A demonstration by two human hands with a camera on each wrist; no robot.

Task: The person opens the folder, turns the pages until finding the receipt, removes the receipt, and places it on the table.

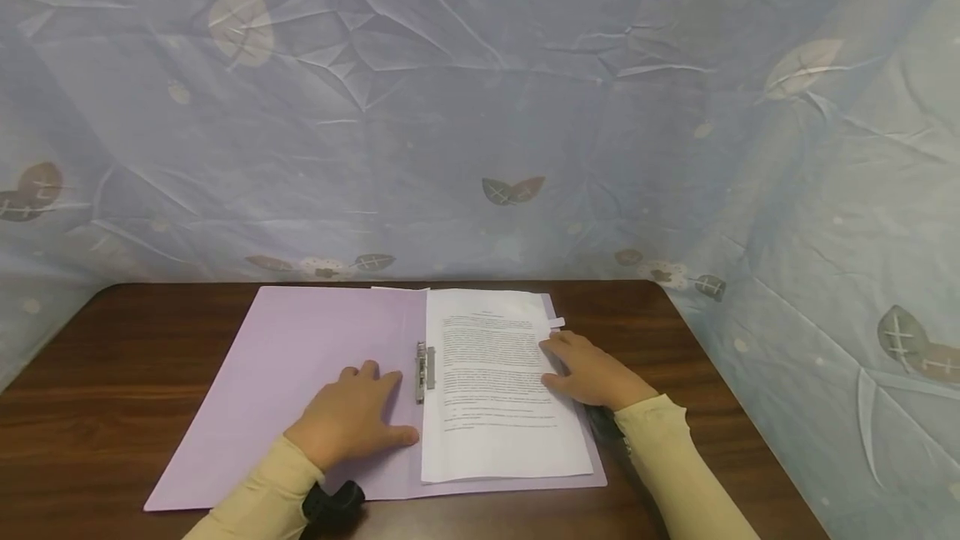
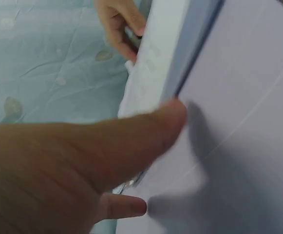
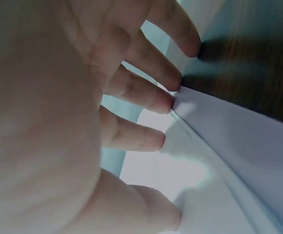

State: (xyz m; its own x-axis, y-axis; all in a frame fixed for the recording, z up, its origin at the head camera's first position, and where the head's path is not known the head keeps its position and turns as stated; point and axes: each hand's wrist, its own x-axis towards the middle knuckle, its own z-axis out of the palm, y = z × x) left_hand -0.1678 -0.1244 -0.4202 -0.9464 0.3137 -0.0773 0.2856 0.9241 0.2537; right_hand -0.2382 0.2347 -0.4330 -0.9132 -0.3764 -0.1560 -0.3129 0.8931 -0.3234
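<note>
An opened purple folder [image 1: 300,332] lies on the table, a stack of printed paper [image 1: 510,448] on its right half. At the stack's left edge, near the fold, sits a metal binder clip mechanism [image 1: 421,373]. My left hand [image 1: 352,415] is over the folder's left half, fingers spread, thumb pointing toward the stack's edge. In the left wrist view that thumb [image 2: 151,131] is close over the purple cover. My right hand [image 1: 592,369] is at the stack's right edge. In the right wrist view its fingers [image 3: 136,134] are spread along the paper edge and folder border.
The dark wooden table [image 1: 97,373] carries the folder. A patterned pale blue cloth [image 1: 420,148] hangs behind the table and along its right side. A small white tab [image 1: 556,322] sticks out at the stack's right edge. A black wrist device [image 1: 333,505] is under the left sleeve.
</note>
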